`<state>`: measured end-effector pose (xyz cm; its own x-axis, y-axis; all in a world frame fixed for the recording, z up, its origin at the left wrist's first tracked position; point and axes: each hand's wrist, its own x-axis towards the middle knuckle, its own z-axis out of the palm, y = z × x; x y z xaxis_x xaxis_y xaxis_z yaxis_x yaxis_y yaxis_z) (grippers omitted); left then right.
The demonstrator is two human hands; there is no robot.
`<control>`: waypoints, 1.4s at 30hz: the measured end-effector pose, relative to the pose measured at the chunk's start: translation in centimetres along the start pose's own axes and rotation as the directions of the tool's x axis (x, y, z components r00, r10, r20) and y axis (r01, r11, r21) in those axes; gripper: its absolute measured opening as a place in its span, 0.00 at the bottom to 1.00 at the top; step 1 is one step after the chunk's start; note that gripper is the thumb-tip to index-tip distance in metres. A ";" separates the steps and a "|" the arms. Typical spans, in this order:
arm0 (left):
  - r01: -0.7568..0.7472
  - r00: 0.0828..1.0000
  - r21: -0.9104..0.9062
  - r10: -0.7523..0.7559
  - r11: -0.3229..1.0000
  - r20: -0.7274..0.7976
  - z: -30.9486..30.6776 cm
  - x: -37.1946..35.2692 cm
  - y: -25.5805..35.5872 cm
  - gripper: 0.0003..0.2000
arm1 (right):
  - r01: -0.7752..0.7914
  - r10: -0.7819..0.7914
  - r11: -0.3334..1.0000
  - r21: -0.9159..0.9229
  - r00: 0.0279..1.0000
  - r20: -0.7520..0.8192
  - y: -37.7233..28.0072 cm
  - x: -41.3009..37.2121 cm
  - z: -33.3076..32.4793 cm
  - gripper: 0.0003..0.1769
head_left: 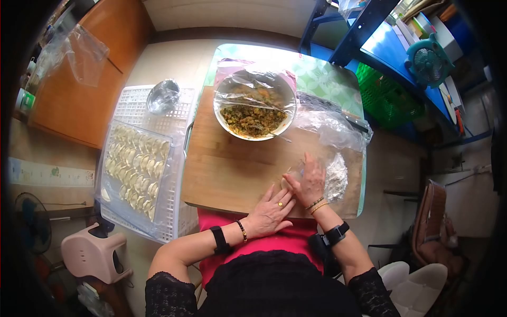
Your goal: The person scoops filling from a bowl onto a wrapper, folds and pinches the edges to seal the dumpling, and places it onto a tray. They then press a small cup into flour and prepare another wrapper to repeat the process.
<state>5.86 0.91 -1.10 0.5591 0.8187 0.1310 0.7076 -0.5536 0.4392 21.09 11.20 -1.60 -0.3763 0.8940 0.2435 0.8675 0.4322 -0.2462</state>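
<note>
My left hand (269,212) lies low over the wooden board (232,174), fingers stretched toward a small pale piece that looks like dough (285,184). Beside it my right hand (310,182) has its thumb at that piece and its fingers spread on the board. The hands nearly meet, and the piece is mostly hidden by fingers. A heap of white flour (337,178) sits just right of my right hand. Behind the hands stands a bowl (288,127) of chopped filling (252,121), with a utensil handle over its rim and clear plastic film across its far part.
Rows of dumplings (136,164) lie on a tray at the left, near a foil-like covered bowl (164,96). Crumpled plastic (338,129) and a dark-handled knife (355,122) are at the board's back right. A pink stool (95,252) stands lower left.
</note>
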 end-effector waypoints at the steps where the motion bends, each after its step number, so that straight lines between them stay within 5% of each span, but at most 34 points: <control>1: 0.000 1.000 0.005 0.000 1.000 -0.011 -0.1 0.1 -0.1 0.33 | 0.009 -0.009 1.000 -0.004 1.000 -0.007 0.7 0.5 0.2 0.44; 3: 0.020 0.999 0.031 -0.021 0.999 0.036 -0.4 0.2 -0.2 0.33 | -0.081 0.074 0.984 0.161 0.996 0.052 1.6 1.3 0.0 0.44; 7: 0.126 0.992 -0.041 -0.126 0.991 0.015 -0.8 0.0 -0.1 0.33 | -0.020 -0.015 0.938 0.346 0.995 0.098 0.2 0.3 -1.7 0.43; 10: 0.066 0.997 0.005 -0.065 0.998 -0.032 -0.4 -0.4 -0.4 0.33 | 0.142 -0.166 0.971 0.191 0.979 0.117 -2.4 -1.8 -1.1 0.42; 14: 0.058 0.998 -0.014 -0.058 0.998 -0.038 -0.3 -0.9 -0.6 0.34 | 0.090 -0.095 0.993 0.080 0.994 0.055 -2.5 -0.7 -0.2 0.45; 18: 0.048 0.997 0.003 -0.048 0.999 -0.062 -0.4 -0.6 -0.9 0.34 | -0.040 0.017 0.980 0.196 0.993 0.117 0.1 2.1 -0.1 0.45; 22: 0.166 0.985 -0.021 -0.167 0.986 -0.051 -0.9 -0.9 -0.8 0.34 | 0.023 -0.055 0.953 0.303 0.994 0.097 -0.4 1.4 -1.0 0.45; 24: 0.141 0.987 0.005 -0.140 0.990 -0.077 -0.8 -1.3 -1.0 0.35 | 0.207 -0.238 0.939 0.273 0.968 0.084 -2.1 0.4 -1.3 0.44; 28: 0.130 0.991 0.016 -0.130 0.991 0.011 -0.5 -2.0 -1.4 0.35 | 0.211 -0.216 0.974 0.077 0.974 0.061 -3.5 -0.2 0.6 0.43; 32: 0.114 0.985 0.003 -0.113 0.993 -0.127 -0.2 -1.8 -1.8 0.36 | 0.035 -0.062 0.986 0.161 0.985 0.160 -1.8 3.1 0.1 0.42; 39: 0.212 0.970 -0.035 -0.214 0.977 -0.115 -1.1 -2.2 -1.7 0.37 | 0.157 -0.217 0.905 0.394 0.970 0.113 -3.3 1.6 -0.9 0.42; 42: 0.208 0.978 0.000 -0.208 0.978 0.030 -1.2 -2.8 -2.0 0.36 | 0.283 -0.301 0.948 0.146 0.947 0.117 -5.0 0.7 0.1 0.43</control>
<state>2.37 -0.10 -1.24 0.4125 0.9109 0.0098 0.8084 -0.3710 0.4571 16.47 9.64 -0.28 -0.6549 0.7302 0.1950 0.6684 0.6800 -0.3014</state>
